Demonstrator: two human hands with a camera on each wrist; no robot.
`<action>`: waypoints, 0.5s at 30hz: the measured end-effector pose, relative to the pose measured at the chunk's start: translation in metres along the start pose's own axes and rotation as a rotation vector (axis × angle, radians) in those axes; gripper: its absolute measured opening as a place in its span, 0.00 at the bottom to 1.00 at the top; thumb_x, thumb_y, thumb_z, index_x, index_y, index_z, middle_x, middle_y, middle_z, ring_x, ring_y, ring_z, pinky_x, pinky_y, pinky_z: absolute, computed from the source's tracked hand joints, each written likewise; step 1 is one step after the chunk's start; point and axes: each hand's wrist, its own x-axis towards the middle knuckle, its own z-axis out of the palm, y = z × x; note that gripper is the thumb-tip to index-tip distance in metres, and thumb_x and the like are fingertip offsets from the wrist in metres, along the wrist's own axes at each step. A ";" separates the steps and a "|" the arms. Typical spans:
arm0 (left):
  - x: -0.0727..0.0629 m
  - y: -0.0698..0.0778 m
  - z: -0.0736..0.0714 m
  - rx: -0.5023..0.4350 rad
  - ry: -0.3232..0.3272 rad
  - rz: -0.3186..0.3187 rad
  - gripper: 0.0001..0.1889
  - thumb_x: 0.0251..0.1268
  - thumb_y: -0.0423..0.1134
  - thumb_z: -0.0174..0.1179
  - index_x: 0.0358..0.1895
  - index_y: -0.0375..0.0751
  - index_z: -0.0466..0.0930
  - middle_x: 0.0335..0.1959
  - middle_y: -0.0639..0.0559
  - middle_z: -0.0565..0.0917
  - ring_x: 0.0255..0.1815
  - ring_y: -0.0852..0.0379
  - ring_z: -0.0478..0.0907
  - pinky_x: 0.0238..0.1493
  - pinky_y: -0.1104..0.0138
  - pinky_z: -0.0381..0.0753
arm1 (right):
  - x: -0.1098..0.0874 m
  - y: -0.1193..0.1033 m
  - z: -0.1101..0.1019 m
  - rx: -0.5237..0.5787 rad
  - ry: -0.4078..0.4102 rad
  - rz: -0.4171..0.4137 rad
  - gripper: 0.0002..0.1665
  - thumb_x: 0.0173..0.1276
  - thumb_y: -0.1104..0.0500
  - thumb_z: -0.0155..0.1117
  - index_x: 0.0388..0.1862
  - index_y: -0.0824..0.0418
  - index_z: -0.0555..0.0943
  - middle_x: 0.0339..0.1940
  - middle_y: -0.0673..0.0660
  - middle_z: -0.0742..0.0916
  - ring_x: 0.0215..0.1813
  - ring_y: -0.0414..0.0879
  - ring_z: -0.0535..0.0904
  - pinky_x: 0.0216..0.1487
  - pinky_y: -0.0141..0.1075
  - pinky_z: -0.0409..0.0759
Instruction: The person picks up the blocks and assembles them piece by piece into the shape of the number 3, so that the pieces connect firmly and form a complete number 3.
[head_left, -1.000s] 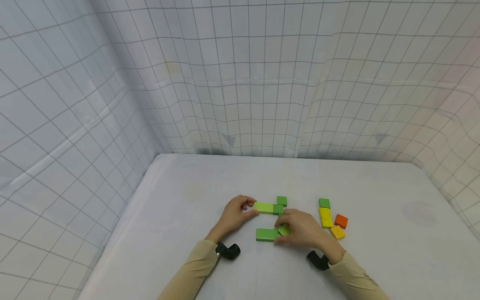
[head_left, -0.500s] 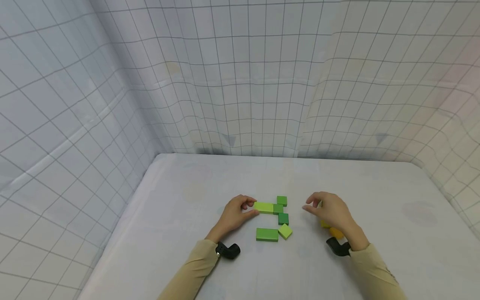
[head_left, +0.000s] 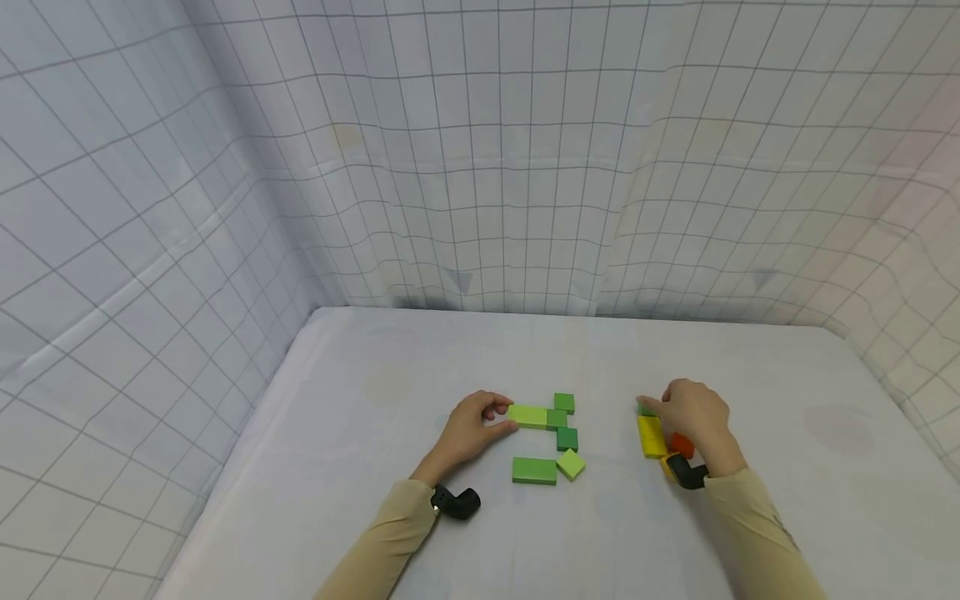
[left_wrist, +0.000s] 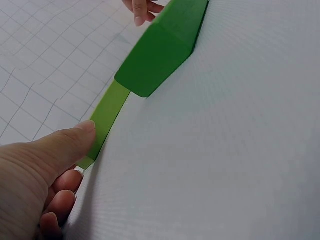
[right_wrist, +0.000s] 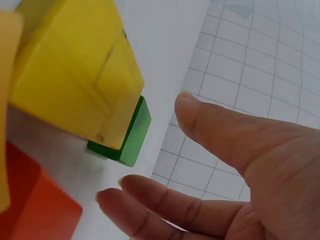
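My left hand [head_left: 468, 429] pinches the left end of a light green block [head_left: 528, 417] lying flat on the table; in the left wrist view its thumb lies on the block [left_wrist: 107, 112]. A small green block [head_left: 557, 419] adjoins that block's right end. Over at the right, my right hand [head_left: 693, 412] reaches to another small green block [head_left: 645, 408], partly covered by it in the head view. The right wrist view shows thumb and fingers spread apart around this green block [right_wrist: 137, 135], with a gap on both sides. A yellow block [head_left: 652, 437] stands directly in front of it.
A green square [head_left: 564, 403], a dark green square [head_left: 567, 439], a turned light green square [head_left: 571, 464] and a long green block [head_left: 535, 471] lie mid-table. Under the right wrist are a red-orange block [head_left: 682, 446] and an orange-yellow block [head_left: 666, 468]. Gridded white cloth [head_left: 510, 208] hangs behind.
My right hand has let go of the turned light green square and moved right to the small green block by the yellow one. The left hand has stayed in place.
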 end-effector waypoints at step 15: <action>-0.001 0.003 0.000 -0.001 0.001 -0.007 0.17 0.58 0.46 0.68 0.48 0.43 0.81 0.36 0.57 0.78 0.34 0.61 0.71 0.39 0.66 0.71 | 0.017 -0.013 0.003 -0.084 -0.031 -0.035 0.23 0.60 0.48 0.68 0.38 0.69 0.82 0.33 0.61 0.85 0.26 0.49 0.76 0.26 0.41 0.73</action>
